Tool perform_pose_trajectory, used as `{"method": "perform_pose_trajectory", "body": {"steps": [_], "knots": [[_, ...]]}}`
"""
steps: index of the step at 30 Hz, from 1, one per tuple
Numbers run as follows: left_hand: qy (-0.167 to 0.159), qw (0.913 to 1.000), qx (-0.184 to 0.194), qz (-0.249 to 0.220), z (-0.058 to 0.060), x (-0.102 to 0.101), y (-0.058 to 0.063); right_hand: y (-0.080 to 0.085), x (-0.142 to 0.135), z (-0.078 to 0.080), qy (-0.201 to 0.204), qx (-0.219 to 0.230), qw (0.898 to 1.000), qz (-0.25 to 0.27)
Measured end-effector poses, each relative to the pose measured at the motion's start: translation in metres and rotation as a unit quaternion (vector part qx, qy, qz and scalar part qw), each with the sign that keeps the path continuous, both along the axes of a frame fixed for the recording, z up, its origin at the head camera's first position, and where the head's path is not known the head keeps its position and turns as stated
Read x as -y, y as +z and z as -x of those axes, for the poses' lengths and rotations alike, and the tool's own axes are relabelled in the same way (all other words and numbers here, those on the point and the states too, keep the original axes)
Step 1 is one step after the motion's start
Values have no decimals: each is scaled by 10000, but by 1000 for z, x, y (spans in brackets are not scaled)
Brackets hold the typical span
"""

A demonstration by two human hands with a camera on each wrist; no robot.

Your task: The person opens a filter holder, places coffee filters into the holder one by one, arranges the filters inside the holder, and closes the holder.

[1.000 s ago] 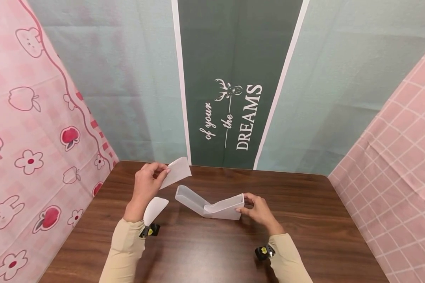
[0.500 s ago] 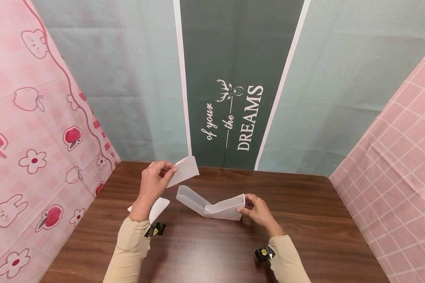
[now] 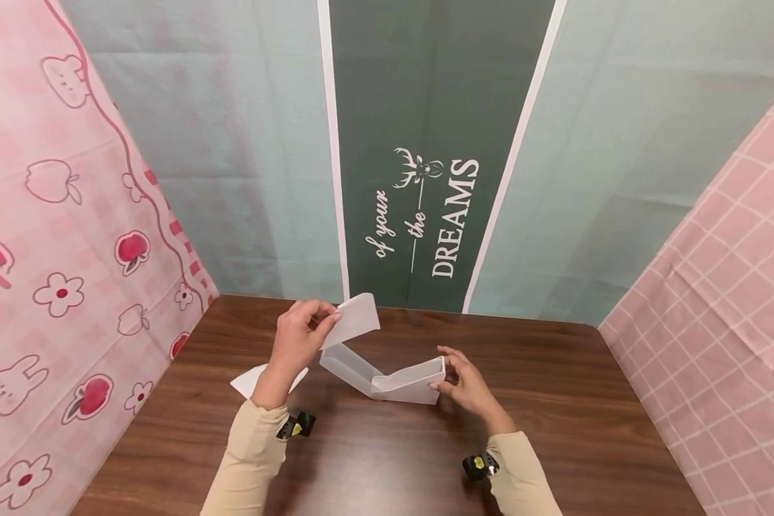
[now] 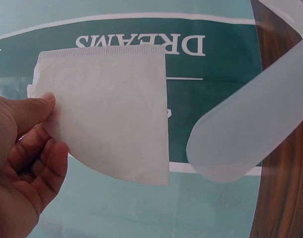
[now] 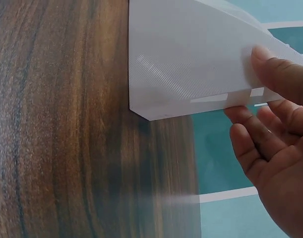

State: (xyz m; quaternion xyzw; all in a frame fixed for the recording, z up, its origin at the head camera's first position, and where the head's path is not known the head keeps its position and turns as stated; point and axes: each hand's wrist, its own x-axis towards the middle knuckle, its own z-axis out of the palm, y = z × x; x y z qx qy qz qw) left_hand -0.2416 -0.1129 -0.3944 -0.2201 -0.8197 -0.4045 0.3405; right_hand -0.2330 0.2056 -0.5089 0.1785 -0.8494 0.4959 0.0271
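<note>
Between thumb and fingers, my left hand (image 3: pixel 299 337) pinches a white paper coffee filter (image 3: pixel 353 322). Its crimped edge and curved side show plainly in the left wrist view. The filter is held up above the far end of the raised lid (image 3: pixel 348 369) of a translucent white plastic case (image 3: pixel 409 390). That case stands on the table, its lid swung out to the left. My right hand (image 3: pixel 469 383) grips the right end of the case, thumb on the near wall (image 5: pixel 191 54). Another white filter or stack of filters (image 3: pixel 248 379) lies on the table, partly hidden under my left wrist.
The brown wood-grain table (image 3: pixel 542 401) spreads around both hands. At its far edge hangs a green and teal cloth (image 3: pixel 419 107) with lettering. Pink patterned cloths (image 3: pixel 58 215) close off the left and right sides.
My left hand has moved right with the coffee filter, bringing it over the lid end of the case. The right hand keeps its grip; its upper finger has lifted slightly.
</note>
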Motion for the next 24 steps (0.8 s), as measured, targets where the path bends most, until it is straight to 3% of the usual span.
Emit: {"method": "perform_pose_trajectory", "body": {"steps": [9,24], "knots": [[-160,9998,55,-43,1,-10,-5,0,-1,-2,-208,-46,9991,-354],[-506,9985,182,74,1,-22,-12,-1,-1,-4,-374,295,9986,-240]]}}
